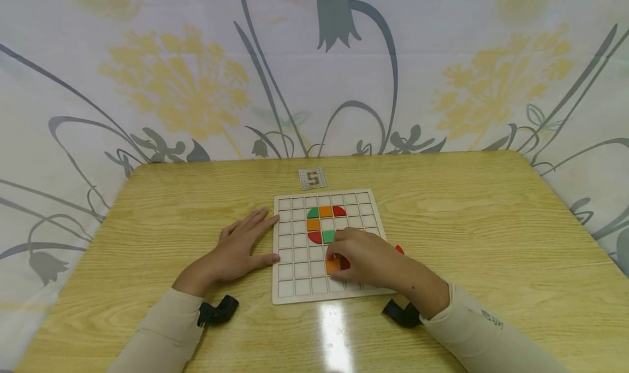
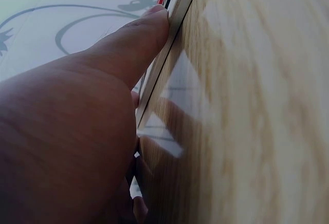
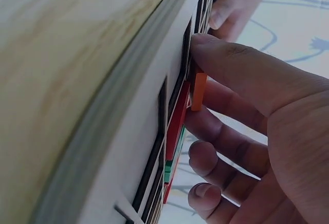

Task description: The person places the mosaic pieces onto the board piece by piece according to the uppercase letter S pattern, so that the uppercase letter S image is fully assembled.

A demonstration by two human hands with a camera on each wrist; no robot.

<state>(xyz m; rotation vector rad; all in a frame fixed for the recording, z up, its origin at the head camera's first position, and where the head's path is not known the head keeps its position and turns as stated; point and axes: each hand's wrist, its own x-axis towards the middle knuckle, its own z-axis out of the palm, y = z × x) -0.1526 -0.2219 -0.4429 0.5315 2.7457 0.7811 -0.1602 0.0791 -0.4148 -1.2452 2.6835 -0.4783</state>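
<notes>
A pale wooden grid board (image 1: 276,294) lies on the table. My right hand (image 1: 368,255) is over its lower middle, pinching an orange square tile (image 3: 199,91) between thumb and fingers, tilted up from the grid in the right wrist view. Beside that tile sits a red tile (image 3: 178,124), partly covered by the hand in the head view. Farther up, green (image 1: 313,213), orange (image 1: 326,212) and red (image 1: 339,211) tiles form a curve, more following below. My left hand (image 1: 236,248) lies with fingers extended, thumb and fingertips at the board's left edge.
A small card (image 1: 312,178) with an S-shaped pattern on a grid lies behind the board. A red piece (image 1: 399,249) shows past the board's right edge, next to my right wrist. Black wrist mounts (image 1: 218,311) sit on both sleeves. A flower-printed cloth (image 1: 314,89) hangs behind the wooden table (image 1: 467,209).
</notes>
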